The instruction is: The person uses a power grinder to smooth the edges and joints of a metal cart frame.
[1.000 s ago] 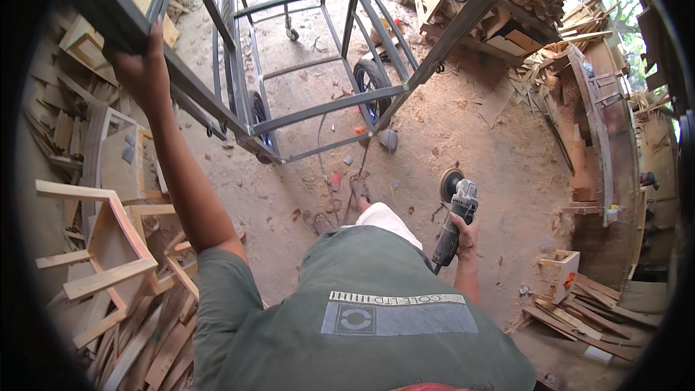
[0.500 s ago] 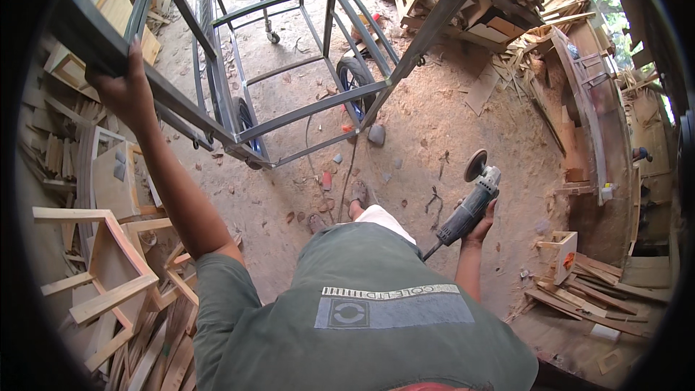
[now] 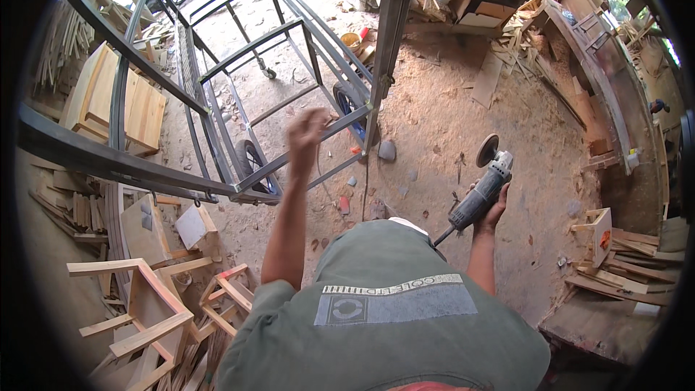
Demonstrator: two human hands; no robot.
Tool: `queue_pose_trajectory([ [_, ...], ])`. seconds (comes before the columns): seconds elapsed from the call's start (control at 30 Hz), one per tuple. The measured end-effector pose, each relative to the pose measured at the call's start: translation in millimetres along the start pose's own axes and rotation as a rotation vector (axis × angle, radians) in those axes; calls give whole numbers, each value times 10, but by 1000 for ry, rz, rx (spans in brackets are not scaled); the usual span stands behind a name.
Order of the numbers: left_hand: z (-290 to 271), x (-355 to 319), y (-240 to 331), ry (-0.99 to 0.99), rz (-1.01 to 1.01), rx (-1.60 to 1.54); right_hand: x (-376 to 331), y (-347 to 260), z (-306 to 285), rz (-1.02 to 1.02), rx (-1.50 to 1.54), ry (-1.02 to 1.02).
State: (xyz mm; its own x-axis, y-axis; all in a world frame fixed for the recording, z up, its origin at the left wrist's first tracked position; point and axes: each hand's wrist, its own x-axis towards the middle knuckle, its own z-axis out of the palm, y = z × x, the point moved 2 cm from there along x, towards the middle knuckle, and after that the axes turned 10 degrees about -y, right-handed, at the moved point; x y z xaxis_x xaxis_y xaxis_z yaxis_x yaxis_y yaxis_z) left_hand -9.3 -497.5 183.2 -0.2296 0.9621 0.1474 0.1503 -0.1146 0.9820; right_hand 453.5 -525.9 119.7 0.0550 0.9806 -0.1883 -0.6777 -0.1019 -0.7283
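Observation:
My right hand point(image 3: 493, 211) is wrapped round the body of a grey angle grinder point(image 3: 476, 199), held to my right with its round disc point(image 3: 487, 150) at the far end and its cord end towards me. In front of me stands a dark metal cart frame point(image 3: 318, 134) made of welded square tubes, with spoked wheels point(image 3: 251, 161) under it. My left hand point(image 3: 308, 130) is raised in front of the frame's near crossbar. Motion smears its fingers, and whether it touches the bar cannot be made out.
Wooden frames point(image 3: 148, 304) and offcuts crowd the left side. Pale wooden boxes point(image 3: 119, 105) stand beyond the metal frame. Planks point(image 3: 615, 282) and a small white-fronted box point(image 3: 599, 237) lie at right. Stones point(image 3: 387, 150) and a red piece point(image 3: 344, 205) are scattered on the dusty floor.
My left hand has let go of the dark tube at the far left and moved right, to the near crossbar. The grinder stays in my right hand. The view has shifted.

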Motion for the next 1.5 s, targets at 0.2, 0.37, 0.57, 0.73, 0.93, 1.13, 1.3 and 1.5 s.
queue_pose_trajectory([
  [0.2, 1220, 1166, -1249, -216, -271, -95, 298, -268, -37, -32, -104, 12],
  [0.37, 1496, 1515, -1309, -318, -380, -359, 468, -498, -352, -121, -26, 107],
  [0.57, 1538, 1513, -1292, -278, -416, -621, 589, -629, -553, -62, 7, 153],
  [0.73, 1479, 1477, -1325, -301, -459, -950, 618, -609, -565, -115, -7, 230],
  [0.93, 1494, 1526, -1325, -252, -460, -794, 605, -548, -527, -155, 13, 234],
  [1.13, 1537, 1551, -1224, -125, -442, -581, 518, -480, -455, -136, 48, 291],
  [1.3, 1571, 1518, -1095, -56, -328, -474, 464, -495, -407, -161, 59, 314],
  [1.5, 1562, 1550, -1107, -46, -304, -414, 419, -684, -529, -173, 31, 391],
])
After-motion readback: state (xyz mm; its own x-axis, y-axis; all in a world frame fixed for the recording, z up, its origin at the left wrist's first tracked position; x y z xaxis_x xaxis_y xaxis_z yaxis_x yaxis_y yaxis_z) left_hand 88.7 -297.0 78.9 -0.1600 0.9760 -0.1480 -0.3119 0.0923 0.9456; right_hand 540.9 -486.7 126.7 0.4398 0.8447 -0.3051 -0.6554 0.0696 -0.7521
